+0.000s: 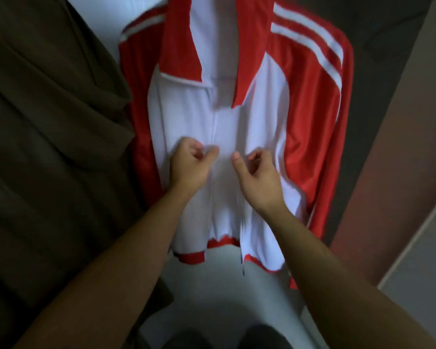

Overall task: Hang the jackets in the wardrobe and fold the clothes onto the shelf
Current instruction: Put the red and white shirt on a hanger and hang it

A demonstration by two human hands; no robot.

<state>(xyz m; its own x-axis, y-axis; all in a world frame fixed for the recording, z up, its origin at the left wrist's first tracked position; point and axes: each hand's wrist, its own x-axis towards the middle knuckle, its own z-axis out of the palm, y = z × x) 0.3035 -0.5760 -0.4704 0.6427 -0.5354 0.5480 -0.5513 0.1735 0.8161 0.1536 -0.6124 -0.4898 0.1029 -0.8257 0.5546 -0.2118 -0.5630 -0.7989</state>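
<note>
A red and white track jacket [249, 117] hangs upright in front of me, with its collar open and white stripes on the red sleeves. Its zip line runs down the middle of the white front. My left hand [190, 165] pinches a fold of the white fabric just left of the zip, at chest height. Just right of the zip, my right hand [256, 177] is held against the front. Its fingers are loosely curled and its thumb stands apart, with nothing seen between them. The hanger is hidden above the collar.
A dark brown garment [51, 137] hangs close on the left, touching the jacket's red sleeve. A brownish wardrobe panel [388, 172] rises on the right. A white surface [212, 298] lies below the jacket's hem.
</note>
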